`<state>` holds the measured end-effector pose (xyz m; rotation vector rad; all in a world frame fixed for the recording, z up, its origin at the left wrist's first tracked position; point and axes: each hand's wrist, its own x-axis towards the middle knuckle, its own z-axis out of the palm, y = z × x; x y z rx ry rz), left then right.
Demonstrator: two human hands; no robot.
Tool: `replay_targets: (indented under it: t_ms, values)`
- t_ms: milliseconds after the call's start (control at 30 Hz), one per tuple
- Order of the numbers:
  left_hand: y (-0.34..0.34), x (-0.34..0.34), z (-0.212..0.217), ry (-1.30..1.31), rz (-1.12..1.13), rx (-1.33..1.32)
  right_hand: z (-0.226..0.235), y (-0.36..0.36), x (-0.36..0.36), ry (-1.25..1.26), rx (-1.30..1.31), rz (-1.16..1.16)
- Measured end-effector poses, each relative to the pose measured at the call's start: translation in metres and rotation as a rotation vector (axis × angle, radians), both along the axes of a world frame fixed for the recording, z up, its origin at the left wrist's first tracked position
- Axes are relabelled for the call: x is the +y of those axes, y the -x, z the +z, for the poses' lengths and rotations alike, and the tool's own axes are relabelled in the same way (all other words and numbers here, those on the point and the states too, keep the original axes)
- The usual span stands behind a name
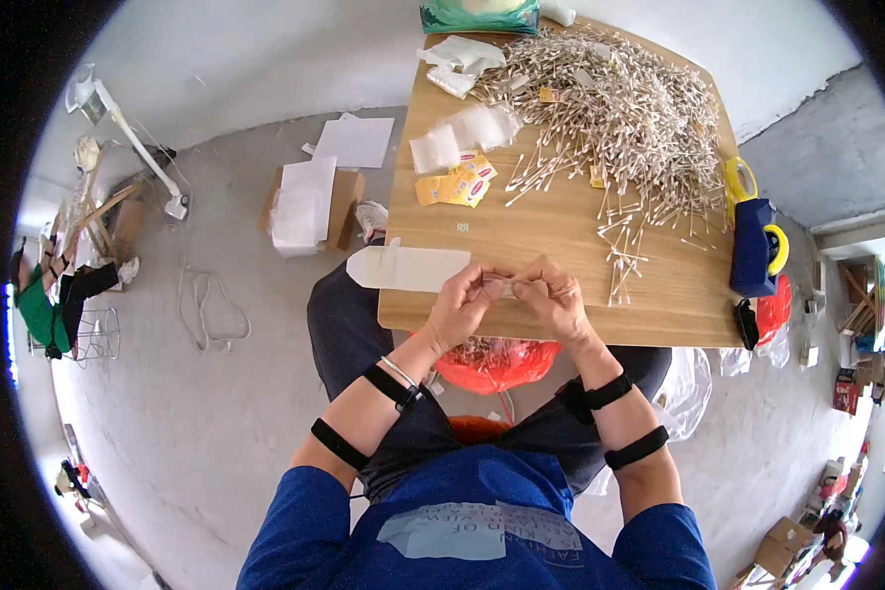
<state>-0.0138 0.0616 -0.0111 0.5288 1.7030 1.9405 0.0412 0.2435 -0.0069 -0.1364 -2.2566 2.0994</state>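
Note:
Near the table's front edge, my left hand (461,306) and my right hand (555,301) meet with fingertips pinched. Between them is a small translucent whitish piece (502,286), mostly covered by the fingers; its kind cannot be made out. A long white card strip (413,268) with a pointed left end lies beside my left hand and partly overhangs the table's left edge. Farther back, a large heap of cotton swabs (629,118) spreads over the right side of the wooden table (551,231). Some loose swabs (623,258) trail toward my right hand.
Yellow printed cards (457,184) and clear plastic bags (467,135) lie at the table's left. A blue tape dispenser (752,251) stands at its right edge. Below the front edge sits a red plastic bag (494,366). A cardboard box (344,208) with papers rests on the floor.

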Motion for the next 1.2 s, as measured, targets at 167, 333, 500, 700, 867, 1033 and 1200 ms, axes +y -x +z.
replay_targets:
  t_ms: [167,333,500,700,867,1033,1200]
  values:
    - [0.002,-0.004,0.002,0.195,0.012,0.363,0.012,-0.001,-0.005,-0.229,0.090,-0.007]
    - [0.002,-0.001,0.015,0.315,0.046,0.454,0.013,-0.002,-0.001,-0.365,0.187,0.006]
    - [-0.001,0.001,0.012,0.260,0.111,0.455,0.013,-0.002,-0.001,-0.448,0.274,-0.008]
    - [-0.002,-0.005,0.007,0.242,0.128,0.489,0.010,-0.003,-0.001,-0.611,0.418,-0.027]
    - [-0.005,-0.002,0.004,0.230,0.324,0.911,0.015,-0.007,0.000,-0.723,0.546,-0.046]
    - [-0.003,-0.007,0.007,0.350,0.298,1.223,0.023,-0.011,0.004,-1.091,0.736,-0.015]
    - [-0.008,-0.010,0.013,0.437,0.253,1.321,0.013,-0.019,0.004,-1.267,0.770,0.007]
